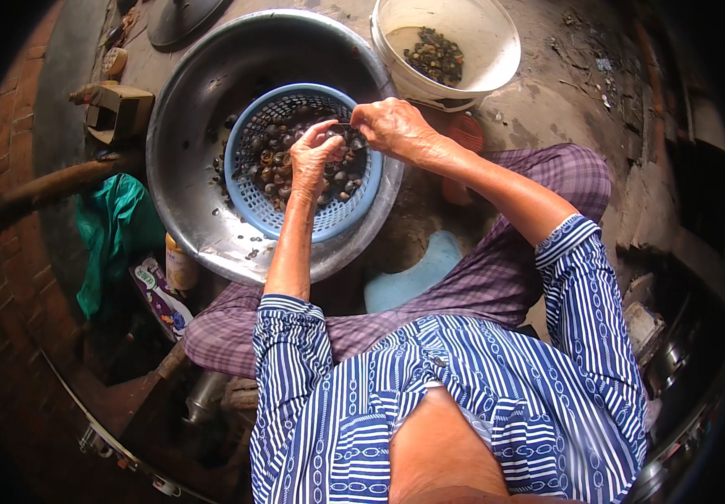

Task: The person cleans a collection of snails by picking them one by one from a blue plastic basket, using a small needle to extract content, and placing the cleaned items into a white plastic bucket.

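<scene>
My left hand is over a blue plastic colander, its thumb and fingers pinched around what looks like a small dark snail, mostly hidden by the fingertips. Close by on the right, my right hand is closed, and a thin pick shows between it and the left fingertips. Many dark, rounded snails fill the bottom of the colander. It sits inside a wide metal basin, where small dark bits are scattered over the bottom.
A white plastic bucket beyond my right hand holds a pile of small dark pieces. A cardboard box, green plastic bag and yellow-labelled container stand left of the basin. Light-blue plastic lies between my legs.
</scene>
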Demonstrator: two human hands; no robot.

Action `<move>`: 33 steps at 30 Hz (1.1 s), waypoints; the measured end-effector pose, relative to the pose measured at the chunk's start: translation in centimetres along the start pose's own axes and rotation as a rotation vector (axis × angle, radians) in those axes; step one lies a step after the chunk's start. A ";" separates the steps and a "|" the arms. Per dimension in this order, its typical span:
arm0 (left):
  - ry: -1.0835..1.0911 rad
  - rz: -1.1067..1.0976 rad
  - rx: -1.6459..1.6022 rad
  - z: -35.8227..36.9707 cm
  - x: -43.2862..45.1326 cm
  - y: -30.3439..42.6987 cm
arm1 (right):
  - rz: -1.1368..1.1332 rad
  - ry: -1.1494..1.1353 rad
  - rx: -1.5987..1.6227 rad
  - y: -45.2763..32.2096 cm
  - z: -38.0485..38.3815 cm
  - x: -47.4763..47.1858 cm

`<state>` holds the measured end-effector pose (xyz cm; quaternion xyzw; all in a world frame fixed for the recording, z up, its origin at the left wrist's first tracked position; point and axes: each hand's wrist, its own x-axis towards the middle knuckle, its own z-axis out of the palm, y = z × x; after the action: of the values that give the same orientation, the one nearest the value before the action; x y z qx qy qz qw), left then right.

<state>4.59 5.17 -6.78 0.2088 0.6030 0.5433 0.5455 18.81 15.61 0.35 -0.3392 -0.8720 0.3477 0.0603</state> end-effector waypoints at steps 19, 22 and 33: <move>0.046 0.168 0.140 3.0 -1.8 1.1 | -0.014 -0.139 0.024 1.2 0.4 0.0; 0.084 0.256 0.276 3.1 -1.8 0.7 | -0.006 -0.105 -0.022 1.5 1.0 0.1; 0.163 0.184 0.116 4.7 -1.0 3.2 | -0.052 0.173 0.151 1.7 0.9 -0.2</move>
<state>7.96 7.37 -2.69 0.2497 0.6541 0.5705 0.4293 19.65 15.86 -1.40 -0.3399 -0.8434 0.3800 0.1698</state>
